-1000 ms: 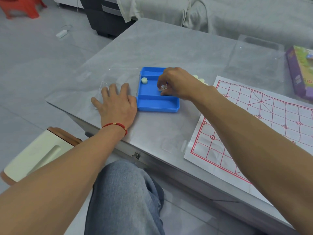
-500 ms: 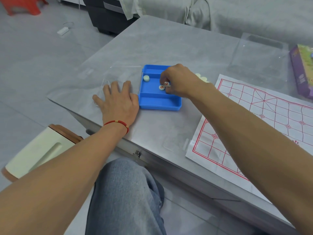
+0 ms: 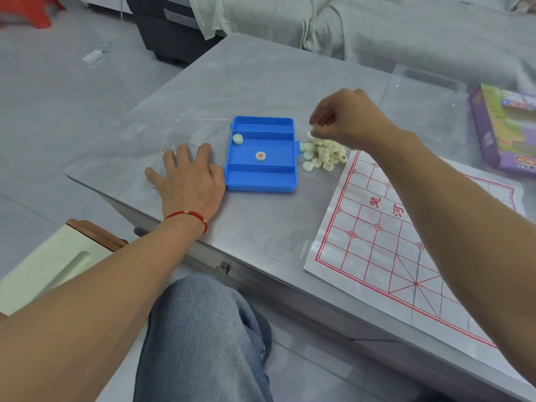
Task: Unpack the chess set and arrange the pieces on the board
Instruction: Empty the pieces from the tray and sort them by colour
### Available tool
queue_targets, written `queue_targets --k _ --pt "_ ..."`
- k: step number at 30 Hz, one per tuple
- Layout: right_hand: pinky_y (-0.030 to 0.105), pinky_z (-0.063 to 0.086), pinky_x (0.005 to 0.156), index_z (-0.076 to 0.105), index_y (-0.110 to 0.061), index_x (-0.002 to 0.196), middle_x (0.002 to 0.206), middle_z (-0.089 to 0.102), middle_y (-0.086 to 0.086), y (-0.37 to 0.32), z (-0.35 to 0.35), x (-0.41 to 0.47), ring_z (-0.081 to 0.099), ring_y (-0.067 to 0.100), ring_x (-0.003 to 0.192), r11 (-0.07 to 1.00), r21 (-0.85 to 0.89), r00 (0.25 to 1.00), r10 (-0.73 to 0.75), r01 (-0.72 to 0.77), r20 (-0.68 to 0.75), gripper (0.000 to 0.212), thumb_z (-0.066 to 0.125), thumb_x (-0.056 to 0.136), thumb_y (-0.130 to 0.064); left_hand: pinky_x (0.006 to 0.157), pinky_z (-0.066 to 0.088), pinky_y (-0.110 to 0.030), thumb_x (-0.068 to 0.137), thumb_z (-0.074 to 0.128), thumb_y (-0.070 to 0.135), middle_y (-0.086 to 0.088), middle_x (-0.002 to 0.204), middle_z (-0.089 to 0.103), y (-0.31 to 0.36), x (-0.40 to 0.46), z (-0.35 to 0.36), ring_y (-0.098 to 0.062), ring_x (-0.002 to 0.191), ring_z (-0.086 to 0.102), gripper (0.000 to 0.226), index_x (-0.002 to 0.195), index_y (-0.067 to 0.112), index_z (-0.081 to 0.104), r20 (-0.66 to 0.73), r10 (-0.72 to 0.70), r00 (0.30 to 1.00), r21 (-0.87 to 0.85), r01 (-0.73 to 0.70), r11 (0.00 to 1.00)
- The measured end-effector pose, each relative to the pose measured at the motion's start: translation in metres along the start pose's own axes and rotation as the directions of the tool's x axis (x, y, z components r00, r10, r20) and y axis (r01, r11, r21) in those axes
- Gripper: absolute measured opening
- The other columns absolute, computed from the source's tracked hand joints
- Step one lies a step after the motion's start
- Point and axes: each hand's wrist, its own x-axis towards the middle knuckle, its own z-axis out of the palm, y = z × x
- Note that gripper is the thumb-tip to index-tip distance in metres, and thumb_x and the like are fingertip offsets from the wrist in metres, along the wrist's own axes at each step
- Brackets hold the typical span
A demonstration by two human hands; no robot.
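right hand (image 3: 345,118) curled over piece pile (image 3: 322,153) | left hand (image 3: 188,172) flat beside blue tray (image 3: 261,181)

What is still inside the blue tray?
Two pieces remain in the blue tray: a plain pale piece at its far left corner and a red-marked piece lying flat mid-tray. Nothing covers the tray; both narrow side slots look bare.

Tray (image 3: 261,181) between lid (image 3: 139,158) and pieces (image 3: 322,155).

A grey tabletop (image 3: 261,82) carries a blue case (image 3: 261,178) near its left corner, a heap of pale pieces (image 3: 322,153) just beside it, a red-lined paper board (image 3: 377,242) along the near edge, and a purple box (image 3: 504,132) at the right.
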Motion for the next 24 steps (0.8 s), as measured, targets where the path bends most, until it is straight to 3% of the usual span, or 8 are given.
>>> queue_targets --k 3,7,9,15,20,22,24 --pt "0.003 0.042 0.067 0.078 -0.014 0.094 0.083 0.074 -0.002 0.007 0.014 -0.014 0.065 0.007 0.075 1.000 0.021 0.999 -0.020 0.020 0.044 0.015 0.076 0.079 -0.014 0.102 0.025 -0.072 0.095 0.029 0.033 -0.012 0.133 0.046 0.001 -0.001 -0.001 -0.037 0.128 0.038 0.043 0.134 0.027 0.045 0.001 -0.005 1.000 -0.003 0.005 1.000" --pt "0.026 0.052 0.076 0.077 -0.015 0.095 0.086 0.072 -0.001 0.008 0.031 -0.018 0.066 0.013 0.081 0.999 0.008 0.997 -0.050 0.050 0.059 0.015 0.077 0.080 -0.018 0.103 0.025 -0.071 0.095 0.029 0.033 -0.012 0.135 0.045 0.000 0.000 -0.002 -0.036 0.129 0.037 0.043 0.134 0.027 0.045 0.005 -0.010 1.000 -0.010 0.010 1.000" --pt "0.029 0.051 0.077 0.077 -0.016 0.096 0.087 0.070 -0.001 0.009 0.033 -0.017 0.066 0.016 0.083 0.998 -0.019 0.996 -0.061 0.062 0.057 0.016 0.077 0.082 -0.024 0.102 0.025 -0.071 0.094 0.029 0.033 -0.011 0.134 0.046 0.000 0.000 -0.002 -0.036 0.128 0.037 0.043 0.134 0.027 0.045 -0.001 -0.009 1.000 -0.013 0.009 1.000" --pt "0.030 0.053 0.081 0.077 -0.013 0.092 0.086 0.074 -0.001 -0.007 0.024 -0.013 0.064 0.012 0.078 0.991 0.084 0.983 -0.084 0.099 -0.166 0.015 0.063 0.089 -0.019 0.103 0.024 -0.073 0.094 0.028 0.034 -0.011 0.134 0.046 0.000 0.000 0.000 -0.036 0.129 0.037 0.045 0.135 0.027 0.045 0.002 -0.009 1.000 -0.018 0.009 1.000" --pt "0.031 0.050 0.081 0.075 -0.019 0.106 0.098 0.070 -0.003 -0.049 0.055 0.005 0.060 0.013 0.081 0.962 0.066 0.961 -0.270 0.267 0.055 0.020 0.074 0.087 -0.022 0.103 0.025 -0.072 0.093 0.028 0.033 -0.011 0.134 0.046 0.000 0.000 -0.001 -0.035 0.130 0.037 0.045 0.134 0.027 0.046 -0.007 -0.013 1.000 -0.022 0.013 1.000" --pt "0.031 0.049 0.083 0.073 -0.022 0.112 0.100 0.065 -0.006 -0.057 0.069 0.015 0.055 0.012 0.085 0.966 0.017 0.955 -0.256 0.257 0.148 0.025 0.074 0.087 -0.023 0.102 0.026 -0.071 0.093 0.028 0.033 -0.011 0.133 0.047 0.001 0.000 -0.001 -0.035 0.128 0.038 0.045 0.134 0.027 0.046 -0.012 -0.014 1.000 -0.008 0.014 1.000" --pt "0.036 0.051 0.087 0.076 -0.020 0.105 0.096 0.068 -0.004 -0.061 0.077 0.022 0.057 0.016 0.090 0.968 -0.016 0.950 -0.242 0.250 0.199 0.019 0.073 0.086 -0.019 0.101 0.027 -0.070 0.092 0.028 0.033 -0.011 0.132 0.047 0.001 0.000 0.000 -0.035 0.127 0.039 0.046 0.134 0.027 0.046 -0.014 -0.013 1.000 0.000 0.013 1.000"
